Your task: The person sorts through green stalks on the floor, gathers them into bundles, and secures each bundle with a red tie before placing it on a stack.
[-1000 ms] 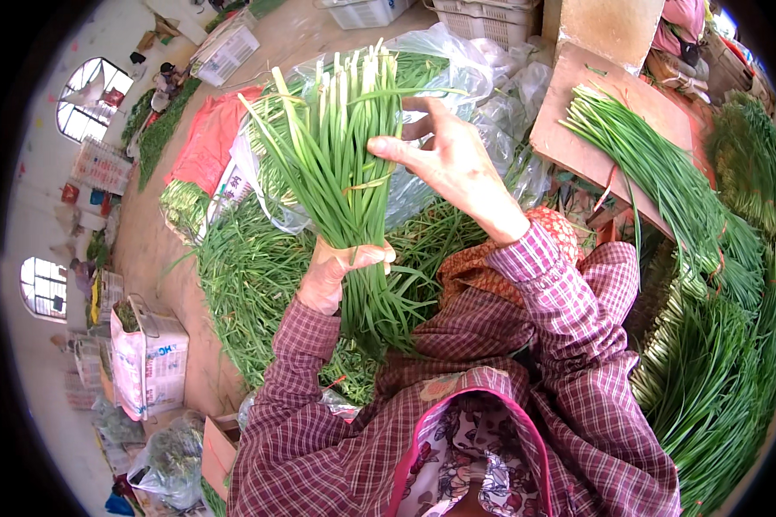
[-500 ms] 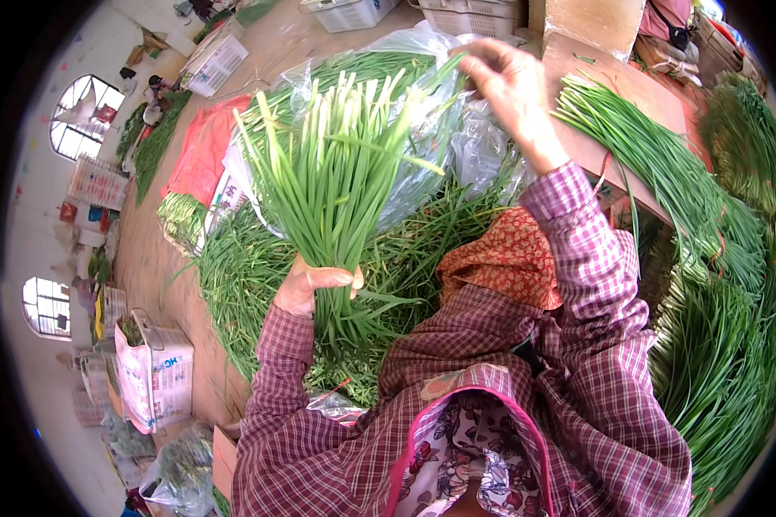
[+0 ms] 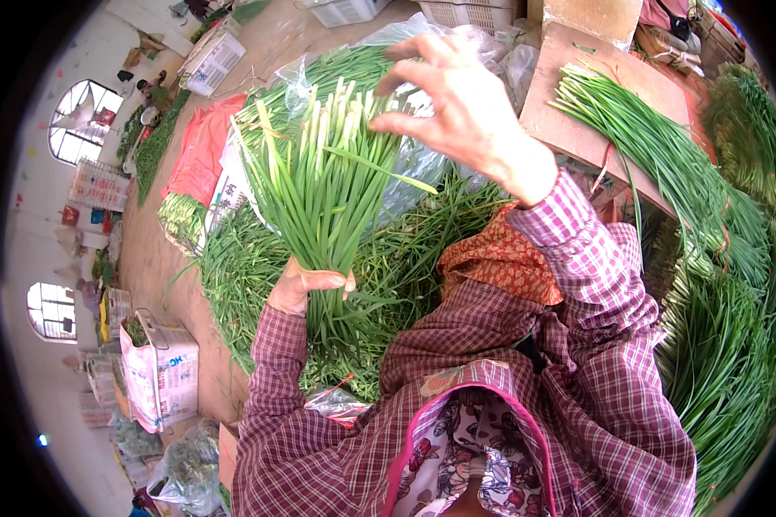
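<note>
My left hand (image 3: 306, 284) is closed around a bunch of garlic chives (image 3: 319, 198), holding it upright with the pale cut ends on top. The green leaf tips hang below my fist. One leaf sticks out sideways to the right of the bunch. Close to the pale ends, on their right, my right hand (image 3: 448, 108) is raised with fingers apart and curved, and I see nothing in it. Under the bunch spreads a heap of loose chives (image 3: 241, 267), partly covered by clear plastic sheeting (image 3: 405, 194).
On my right, a board table (image 3: 560, 112) carries a laid-out bunch of chives (image 3: 638, 138). Tied bundles (image 3: 724, 345) pile up below it. At left stand a wrapped crate (image 3: 162, 370) and a red cloth (image 3: 203, 151). White crates (image 3: 345, 10) line the back.
My right hand has moved left and nearer to the pale ends, and its fingers have spread. A leaf near its fingertips is gone from view. The left hand keeps its hold.
</note>
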`<state>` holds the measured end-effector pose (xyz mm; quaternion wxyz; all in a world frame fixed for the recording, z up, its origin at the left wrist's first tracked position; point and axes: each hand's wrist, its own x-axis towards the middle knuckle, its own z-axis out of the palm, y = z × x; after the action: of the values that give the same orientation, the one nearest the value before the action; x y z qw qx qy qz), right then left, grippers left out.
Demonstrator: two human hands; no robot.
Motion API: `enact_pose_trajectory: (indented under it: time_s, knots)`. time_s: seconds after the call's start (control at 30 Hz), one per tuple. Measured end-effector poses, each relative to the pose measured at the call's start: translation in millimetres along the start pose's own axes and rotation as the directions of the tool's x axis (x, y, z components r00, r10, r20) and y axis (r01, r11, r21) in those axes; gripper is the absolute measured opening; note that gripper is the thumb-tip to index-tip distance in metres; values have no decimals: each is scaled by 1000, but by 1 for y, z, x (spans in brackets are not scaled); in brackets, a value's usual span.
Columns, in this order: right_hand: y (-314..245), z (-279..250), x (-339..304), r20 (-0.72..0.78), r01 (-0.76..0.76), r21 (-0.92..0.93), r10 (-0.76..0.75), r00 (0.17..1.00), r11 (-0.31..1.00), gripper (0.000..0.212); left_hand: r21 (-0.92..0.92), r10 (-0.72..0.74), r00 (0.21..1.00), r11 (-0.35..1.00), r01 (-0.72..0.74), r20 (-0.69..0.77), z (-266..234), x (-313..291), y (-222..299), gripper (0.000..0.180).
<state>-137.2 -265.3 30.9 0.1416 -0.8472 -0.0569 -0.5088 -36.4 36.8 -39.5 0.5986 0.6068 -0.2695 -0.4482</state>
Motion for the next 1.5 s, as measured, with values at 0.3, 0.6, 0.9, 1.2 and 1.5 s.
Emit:
enact_pose_trajectory:
  time_s: [0.3,0.6,0.9,1.2,1.5]
  knots:
    - [56,-29,2,-7,-192,-106,192,981,976,29,37,34,999,999,-35,26,-5,-1,-3,49]
    - [35,-21,-14,364,-378,267,270,891,887,26,-27,-27,998,999,28,59,-10,3,-3,56]
    - [66,-39,-20,148,-257,-17,257,955,966,27,-31,-26,1000,999,26,5,-11,-3,-7,56]
    - [-1,-29,-12,262,-387,385,303,916,838,35,18,18,999,1000,-18,33,0,10,1,50]
    - [6,-23,-15,116,-162,75,152,981,984,14,26,16,1000,1000,-16,-2,2,10,4,57]
